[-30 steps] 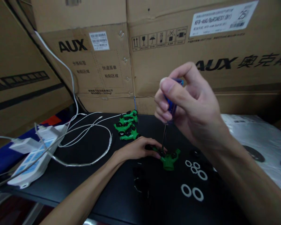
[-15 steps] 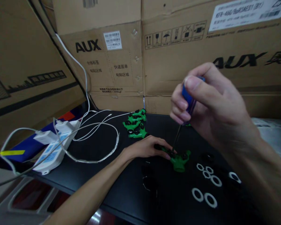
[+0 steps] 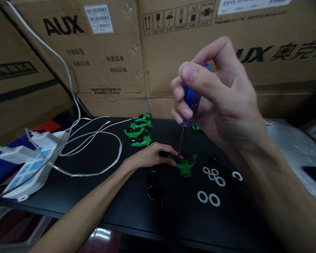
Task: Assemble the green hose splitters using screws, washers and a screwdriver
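My right hand (image 3: 216,84) is wrapped round the blue handle of a screwdriver (image 3: 191,102), held nearly upright. Its dark shaft runs down to a green Y-shaped hose splitter (image 3: 185,168) with black parts on the dark table. The tip meets the splitter's left side, by my left fingertips; the exact spot is too dark to make out. With fingers closed on that side of the splitter, my left hand (image 3: 158,154) holds it against the table. Several white ring washers (image 3: 214,200) lie to the right of the splitter.
More green splitters (image 3: 140,131) sit in a group further back. On the left are a white power strip (image 3: 39,165) and loose white cables (image 3: 94,174). Large cardboard boxes (image 3: 107,70) wall off the back. Dark round parts (image 3: 154,191) lie near the front, and clear plastic wrap (image 3: 284,140) is at right.
The view has shifted, so everything sits further left and higher in the picture. Both hands keep their hold, and the screwdriver stays at the splitter.
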Demonstrator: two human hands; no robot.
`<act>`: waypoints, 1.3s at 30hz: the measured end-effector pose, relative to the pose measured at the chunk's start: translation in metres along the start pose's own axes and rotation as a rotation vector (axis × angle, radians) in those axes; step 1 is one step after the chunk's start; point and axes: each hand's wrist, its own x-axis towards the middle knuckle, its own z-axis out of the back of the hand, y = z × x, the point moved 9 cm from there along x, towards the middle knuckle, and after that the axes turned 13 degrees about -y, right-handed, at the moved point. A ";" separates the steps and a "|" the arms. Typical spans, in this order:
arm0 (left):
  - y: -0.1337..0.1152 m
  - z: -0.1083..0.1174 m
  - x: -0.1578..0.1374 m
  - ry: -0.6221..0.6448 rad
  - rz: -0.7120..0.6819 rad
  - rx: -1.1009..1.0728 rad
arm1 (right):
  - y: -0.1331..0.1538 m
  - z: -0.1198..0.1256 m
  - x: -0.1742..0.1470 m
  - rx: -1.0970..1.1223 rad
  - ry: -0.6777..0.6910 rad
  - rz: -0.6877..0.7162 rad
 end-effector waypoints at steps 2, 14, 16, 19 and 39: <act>-0.001 0.000 0.000 0.001 -0.007 -0.005 | 0.000 0.002 0.002 -0.006 -0.038 -0.044; 0.001 0.000 0.000 0.000 0.016 0.001 | 0.006 -0.006 -0.005 -0.012 0.045 0.037; 0.000 0.000 0.000 0.006 0.020 -0.004 | 0.002 -0.006 -0.005 -0.036 0.051 0.006; -0.001 0.000 0.000 0.003 0.023 -0.021 | 0.005 -0.005 -0.002 -0.029 0.061 -0.032; 0.006 0.000 0.001 -0.004 0.059 -0.014 | 0.001 0.001 0.006 -0.204 -0.010 -0.092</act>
